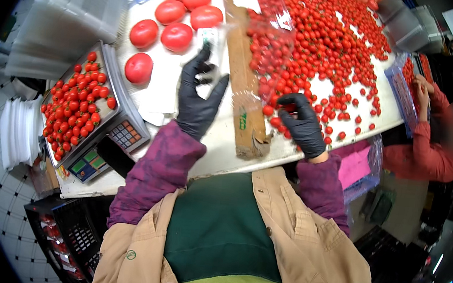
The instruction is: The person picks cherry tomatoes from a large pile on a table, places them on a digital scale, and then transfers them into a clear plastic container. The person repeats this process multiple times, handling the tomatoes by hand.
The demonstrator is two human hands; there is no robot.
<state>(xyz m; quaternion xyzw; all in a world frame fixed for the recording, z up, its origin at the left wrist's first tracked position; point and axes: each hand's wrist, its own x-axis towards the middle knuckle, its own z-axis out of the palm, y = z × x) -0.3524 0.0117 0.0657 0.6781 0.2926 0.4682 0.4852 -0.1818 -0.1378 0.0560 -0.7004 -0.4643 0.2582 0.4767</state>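
Observation:
My left hand [200, 97], in a black glove, is over the white tabletop [216, 161] with thumb and fingers apart. Just beyond its fingertips lies a small clear plastic package with a printed label [208, 36]; whether they touch is unclear. Large red tomatoes [177, 37] lie to its left and beyond. My right hand [302, 124], also black-gloved, has curled fingers at the near edge of a pile of cherry tomatoes [320, 39]; red shows between thumb and fingers, but a hold cannot be made out. A worn wooden board [243, 81] lies between the hands.
Cherry tomatoes [74, 104] fill the pan of a digital scale [123, 135] at the left. Behind it stand stacked clear plastic containers [78, 14]. A clear plastic bag [271, 51] lies over part of the pile. A co-worker in red sleeves [424, 150] handles tomatoes at the right.

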